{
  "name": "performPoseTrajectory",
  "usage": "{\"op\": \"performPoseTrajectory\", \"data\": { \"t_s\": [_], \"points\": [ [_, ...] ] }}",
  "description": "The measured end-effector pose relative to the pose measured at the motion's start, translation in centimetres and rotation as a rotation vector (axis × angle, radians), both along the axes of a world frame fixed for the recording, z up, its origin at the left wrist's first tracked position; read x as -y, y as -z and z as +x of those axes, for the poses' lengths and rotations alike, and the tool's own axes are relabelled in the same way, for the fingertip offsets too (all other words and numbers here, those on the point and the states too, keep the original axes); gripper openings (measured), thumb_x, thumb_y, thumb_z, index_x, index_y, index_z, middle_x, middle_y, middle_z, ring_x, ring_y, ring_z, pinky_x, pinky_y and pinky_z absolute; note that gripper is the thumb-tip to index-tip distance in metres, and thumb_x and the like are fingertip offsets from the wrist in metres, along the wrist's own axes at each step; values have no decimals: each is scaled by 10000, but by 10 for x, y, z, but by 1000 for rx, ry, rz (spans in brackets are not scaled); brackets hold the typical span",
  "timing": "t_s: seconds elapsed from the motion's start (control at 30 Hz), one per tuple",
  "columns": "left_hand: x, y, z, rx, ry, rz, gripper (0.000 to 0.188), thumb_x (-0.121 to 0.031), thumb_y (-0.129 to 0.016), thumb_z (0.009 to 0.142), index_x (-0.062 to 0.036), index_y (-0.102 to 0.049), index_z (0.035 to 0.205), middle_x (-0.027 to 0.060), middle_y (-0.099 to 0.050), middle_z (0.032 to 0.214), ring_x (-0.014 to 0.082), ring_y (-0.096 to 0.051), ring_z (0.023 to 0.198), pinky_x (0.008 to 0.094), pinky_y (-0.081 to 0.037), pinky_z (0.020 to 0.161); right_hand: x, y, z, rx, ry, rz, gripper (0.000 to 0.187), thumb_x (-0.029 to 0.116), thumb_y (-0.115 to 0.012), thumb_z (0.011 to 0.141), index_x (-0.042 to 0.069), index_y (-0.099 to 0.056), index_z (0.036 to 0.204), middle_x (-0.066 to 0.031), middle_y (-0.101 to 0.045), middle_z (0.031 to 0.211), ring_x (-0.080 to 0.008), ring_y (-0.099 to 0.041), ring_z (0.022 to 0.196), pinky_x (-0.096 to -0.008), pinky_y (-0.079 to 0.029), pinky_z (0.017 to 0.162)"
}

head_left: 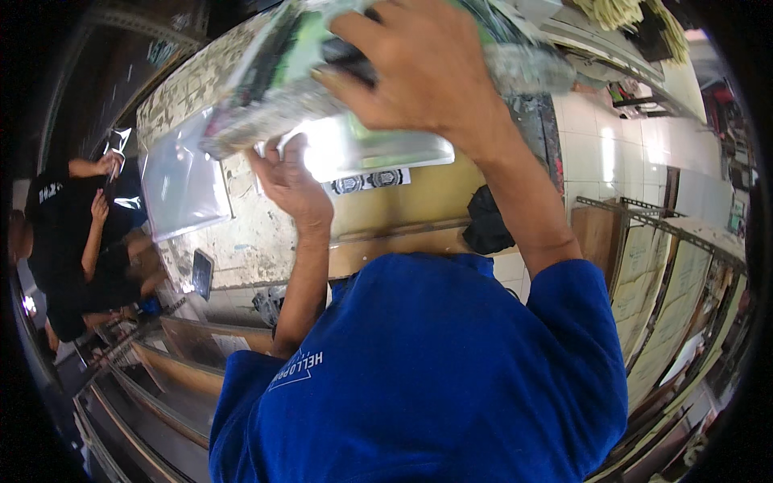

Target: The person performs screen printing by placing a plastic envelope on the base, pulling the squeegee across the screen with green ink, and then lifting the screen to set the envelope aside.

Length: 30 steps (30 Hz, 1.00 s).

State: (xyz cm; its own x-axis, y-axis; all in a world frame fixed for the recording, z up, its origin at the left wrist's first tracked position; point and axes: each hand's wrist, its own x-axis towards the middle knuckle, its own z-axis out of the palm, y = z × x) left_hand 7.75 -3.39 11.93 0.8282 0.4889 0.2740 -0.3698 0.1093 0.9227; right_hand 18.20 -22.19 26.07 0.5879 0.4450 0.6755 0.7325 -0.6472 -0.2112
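Note:
A screen-printing frame (274, 113) with tape-wrapped edges and a green mesh area is tilted up above the worktable, blurred by motion. My right hand (419, 72) is closed around a dark handle-like object (350, 60) at the frame; its exact kind is unclear. Just below the frame's near edge, my left hand (290, 181) has bent fingers at the left side of a shiny clear plastic sheet (394, 153). The frame hides part of that sheet. Under the sheet's near edge, a white strip with black round emblems (366, 180) lies on a yellowish board (386, 209).
Another clear plastic sheet (185, 181) lies on the stained table (250, 249) at left, near a phone (202, 274). A black cloth (487, 219) hangs at the near edge. A co-worker (68, 217) in dark clothes handles shiny film at far left. Metal racks (668, 233) stand right.

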Motion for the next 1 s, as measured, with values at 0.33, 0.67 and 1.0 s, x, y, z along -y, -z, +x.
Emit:
{"op": "performPoseTrajectory", "data": {
  "t_s": [0.33, 0.67, 1.0],
  "points": [
    [-50, 85, -64, -349, 5, 62, 641, 31, -853, 706, 28, -586, 1290, 73, -650, 1164, 205, -611, 1060, 323, -486, 953, 6, 100, -51, -430, 11, 171, 358, 224, -779, 781, 135, -729, 1124, -130, -656, 774, -296, -647, 775, -400, -501, 685],
    [-52, 123, -78, -449, -211, 963, 709, -312, -941, 560, -44, -709, 1175, 162, -486, 1428, 364, -411, 1253, 489, -340, 1056, -3, 178, -55, -632, 147, -471, 807, 145, -805, 742, 267, -483, 1472, -163, -587, 1141, -311, -526, 1089, -462, -375, 903],
    [-53, 123, -82, -420, -216, 960, 831, -462, -884, 603, -36, -638, 1274, 163, -510, 1400, 361, -435, 1248, 499, -301, 1067, -14, 207, 84, -329, 207, -262, 703, 74, -772, 694, 268, -599, 1347, -158, -619, 1113, -332, -547, 1081, -470, -377, 852]
  ]
}}
